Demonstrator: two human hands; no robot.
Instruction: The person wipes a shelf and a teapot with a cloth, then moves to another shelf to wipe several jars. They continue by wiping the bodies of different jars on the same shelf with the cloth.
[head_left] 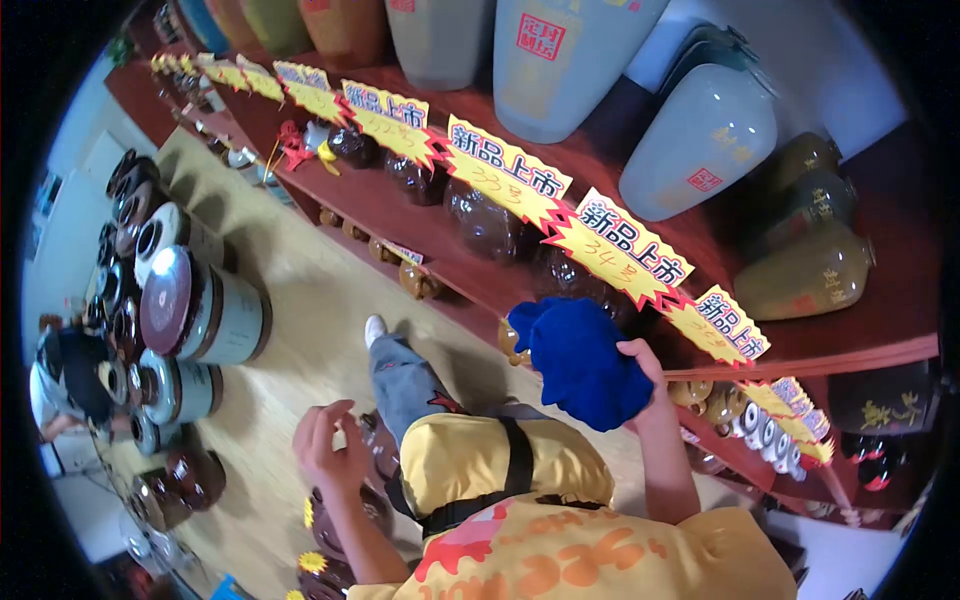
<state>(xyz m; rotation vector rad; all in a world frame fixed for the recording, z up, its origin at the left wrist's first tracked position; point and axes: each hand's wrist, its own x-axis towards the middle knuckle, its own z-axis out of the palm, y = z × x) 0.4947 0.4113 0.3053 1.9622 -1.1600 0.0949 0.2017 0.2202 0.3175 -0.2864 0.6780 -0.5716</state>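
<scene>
A bunched blue cloth (585, 365) is in my right hand (648, 375), whose fingers are partly hidden behind it. The cloth is close to the front of the red-brown shelf, just below a yellow sign (620, 245). Dark brown glazed jars (482, 215) stand on the shelf behind the signs, and the nearest one is partly covered by the cloth. My left hand (328, 445) is raised at the left of my body, its fingers loosely bent and apart, with nothing in it. Brown jars below it are partly hidden by my arm.
Large pale jars (570, 70) line the upper shelf (850, 355). Smaller olive jars (810, 270) stand at its right. Several big lidded jars (225, 310) stand on the wooden floor (310, 290) at the left. A person (70, 380) is at the far left edge.
</scene>
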